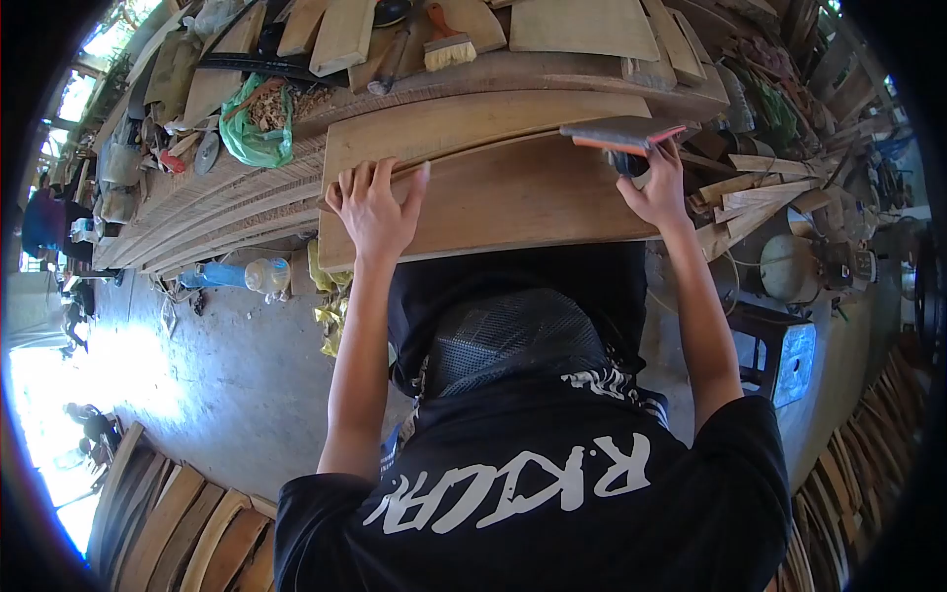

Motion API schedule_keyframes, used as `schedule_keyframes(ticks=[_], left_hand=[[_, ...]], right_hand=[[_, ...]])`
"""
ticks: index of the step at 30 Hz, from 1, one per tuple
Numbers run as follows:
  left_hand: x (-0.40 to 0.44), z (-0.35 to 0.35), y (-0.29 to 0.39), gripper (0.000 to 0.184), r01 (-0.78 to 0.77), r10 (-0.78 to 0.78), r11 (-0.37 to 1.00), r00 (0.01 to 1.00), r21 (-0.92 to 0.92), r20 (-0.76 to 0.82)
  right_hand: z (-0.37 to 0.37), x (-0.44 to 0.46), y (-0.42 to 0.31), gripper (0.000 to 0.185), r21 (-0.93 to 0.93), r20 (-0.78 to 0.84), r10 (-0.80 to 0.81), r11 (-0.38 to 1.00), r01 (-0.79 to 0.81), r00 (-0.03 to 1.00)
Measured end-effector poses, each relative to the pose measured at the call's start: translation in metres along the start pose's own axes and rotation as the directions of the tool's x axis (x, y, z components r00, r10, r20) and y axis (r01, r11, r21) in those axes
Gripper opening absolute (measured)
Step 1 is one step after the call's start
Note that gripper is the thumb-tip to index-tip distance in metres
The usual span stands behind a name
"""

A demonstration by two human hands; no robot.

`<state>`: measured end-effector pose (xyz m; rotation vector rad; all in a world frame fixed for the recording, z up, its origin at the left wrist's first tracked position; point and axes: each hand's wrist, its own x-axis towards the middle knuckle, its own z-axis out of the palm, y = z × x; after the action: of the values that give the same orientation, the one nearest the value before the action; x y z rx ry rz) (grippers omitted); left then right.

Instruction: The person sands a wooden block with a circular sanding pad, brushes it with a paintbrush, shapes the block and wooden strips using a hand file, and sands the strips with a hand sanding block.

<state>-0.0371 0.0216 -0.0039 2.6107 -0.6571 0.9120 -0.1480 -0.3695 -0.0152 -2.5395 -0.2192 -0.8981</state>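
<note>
A wooden board with a curved upper edge lies in front of my body, and a paler board lies just behind it. My left hand rests on the left part of the front board, fingers spread and thumb apart, near the dark line between the boards. At the right end, my right hand is closed on a hand sanding block, which has a flat grey plate, a red-orange edge and a dark handle. The block is tilted over the boards' right end; whether its underside touches wood is hidden.
A brush and several wood pieces lie at the back of the bench. A green plastic bag of shavings sits left. Scrap wood is piled right, above a stool. Boards stand lower left.
</note>
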Motion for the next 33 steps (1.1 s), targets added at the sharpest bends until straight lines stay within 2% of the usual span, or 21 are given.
schedule_keyframes(ticks=[2,5,8,11,15,19,21,23,26,29,32,33], left_hand=[[-0.004,-0.005,0.002,0.043,-0.012,0.011,1.0,0.999,0.024,0.046],[-0.004,-0.006,0.0,0.049,-0.003,-0.001,0.999,0.994,0.035,0.107],[0.004,-0.006,-0.005,0.051,0.02,-0.017,1.0,0.982,-0.015,0.189],[0.015,-0.013,-0.004,0.053,0.04,-0.028,0.999,0.954,-0.035,0.298],[0.024,-0.021,-0.002,0.054,0.089,-0.067,0.995,0.912,-0.036,0.405],[0.021,-0.017,-0.002,0.054,0.071,-0.055,0.997,0.931,-0.031,0.361],[0.016,-0.014,-0.002,0.052,0.051,-0.035,0.998,0.947,-0.042,0.319],[0.01,-0.012,-0.001,0.049,-0.009,0.024,0.998,0.969,-0.058,0.245],[0.006,-0.012,-0.001,0.046,-0.089,0.1,0.993,0.981,-0.077,0.164],[0.005,-0.017,0.003,0.045,-0.1,0.116,0.989,0.981,-0.11,0.154],[0.005,-0.025,0.011,0.045,-0.106,0.126,0.984,0.981,-0.141,0.146],[0.006,-0.028,0.013,0.044,-0.11,0.131,0.983,0.982,-0.148,0.137]], right_hand=[[-0.003,-0.006,0.003,0.033,-0.076,0.04,-0.1,0.992,0.103,0.994],[-0.004,-0.014,0.001,0.033,-0.052,0.115,-0.034,0.998,0.04,0.993],[-0.003,-0.016,0.004,0.028,-0.052,0.164,-0.034,0.998,0.043,0.986],[-0.006,-0.016,0.007,0.026,-0.049,0.171,-0.118,0.991,0.128,0.978],[0.001,-0.028,0.01,0.029,-0.043,0.159,-0.104,0.993,0.112,0.982],[0.004,-0.03,0.008,0.027,-0.064,0.14,-0.128,0.988,0.138,0.982],[0.006,-0.032,0.008,0.029,-0.035,0.167,-0.101,0.994,0.108,0.981],[0.008,-0.033,0.003,0.032,0.062,0.221,-0.012,0.998,-0.002,0.975],[0.007,-0.021,-0.012,0.039,-0.035,0.107,-0.241,0.969,0.246,0.965],[-0.011,-0.009,-0.018,0.046,0.128,0.282,0.059,0.987,-0.098,0.957],[-0.021,0.005,-0.023,0.041,0.354,0.334,0.258,0.857,-0.374,0.906],[-0.016,0.005,-0.019,0.02,0.445,0.237,0.276,0.822,-0.356,0.932]])
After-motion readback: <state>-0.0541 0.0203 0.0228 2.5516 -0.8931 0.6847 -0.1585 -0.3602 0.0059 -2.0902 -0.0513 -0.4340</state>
